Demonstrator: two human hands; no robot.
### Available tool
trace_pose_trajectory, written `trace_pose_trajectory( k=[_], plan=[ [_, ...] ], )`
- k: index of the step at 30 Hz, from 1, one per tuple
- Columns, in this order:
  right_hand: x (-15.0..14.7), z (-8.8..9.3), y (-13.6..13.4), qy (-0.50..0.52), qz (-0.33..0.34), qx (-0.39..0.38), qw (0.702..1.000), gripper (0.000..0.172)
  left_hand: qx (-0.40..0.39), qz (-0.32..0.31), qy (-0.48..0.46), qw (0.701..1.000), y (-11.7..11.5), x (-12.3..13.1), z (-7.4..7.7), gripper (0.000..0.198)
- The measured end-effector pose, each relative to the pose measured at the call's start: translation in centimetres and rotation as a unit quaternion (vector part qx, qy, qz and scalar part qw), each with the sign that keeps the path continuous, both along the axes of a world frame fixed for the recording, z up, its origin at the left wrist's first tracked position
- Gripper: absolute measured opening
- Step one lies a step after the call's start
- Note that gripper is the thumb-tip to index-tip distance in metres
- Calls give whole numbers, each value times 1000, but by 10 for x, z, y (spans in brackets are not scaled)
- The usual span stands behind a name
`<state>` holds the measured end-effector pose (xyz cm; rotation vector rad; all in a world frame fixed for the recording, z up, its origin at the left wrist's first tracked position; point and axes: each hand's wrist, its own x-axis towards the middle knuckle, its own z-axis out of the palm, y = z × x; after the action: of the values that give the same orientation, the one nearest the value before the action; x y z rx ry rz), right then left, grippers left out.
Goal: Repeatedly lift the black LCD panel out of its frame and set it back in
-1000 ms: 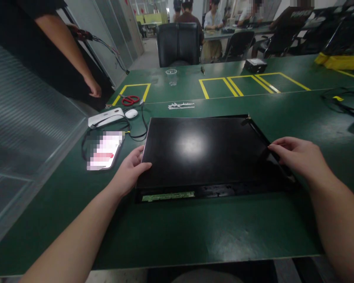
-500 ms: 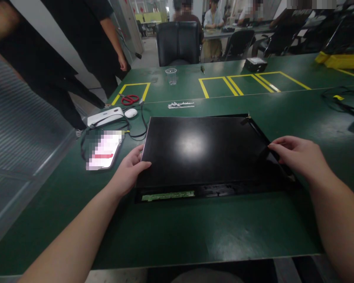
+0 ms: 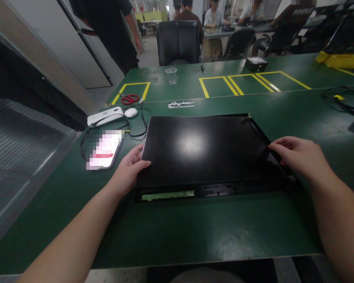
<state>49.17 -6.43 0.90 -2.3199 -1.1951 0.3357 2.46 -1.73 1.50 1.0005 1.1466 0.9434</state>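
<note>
A flat black display panel (image 3: 200, 149) lies on the green table (image 3: 194, 228), with a strip of green circuit board (image 3: 168, 195) showing along its near edge. My left hand (image 3: 129, 169) grips the panel's left edge, thumb on top. My right hand (image 3: 297, 155) rests on the right edge, its fingers curled over the rim of the black frame (image 3: 261, 133).
Left of the panel lie a lit phone (image 3: 104, 149), a white device (image 3: 105, 116), a white mouse (image 3: 131, 113) and black cables. Farther back are red scissors (image 3: 130, 99), a clear cup (image 3: 171, 76), white parts (image 3: 181, 105) and a small black box (image 3: 255, 63). A person in black stands at back left; others sit behind.
My hands and the panel have not moved. The people in black at the left have walked away toward the back, uncovering a grey wall panel.
</note>
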Motion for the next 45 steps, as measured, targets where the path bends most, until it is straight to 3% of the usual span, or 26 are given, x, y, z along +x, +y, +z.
trace_pose_trajectory(
  k=[45],
  plan=[
    [7, 3, 2, 38, -12, -9, 999, 35, 15, -4, 5, 1000, 0, -3, -5, 81]
  ],
)
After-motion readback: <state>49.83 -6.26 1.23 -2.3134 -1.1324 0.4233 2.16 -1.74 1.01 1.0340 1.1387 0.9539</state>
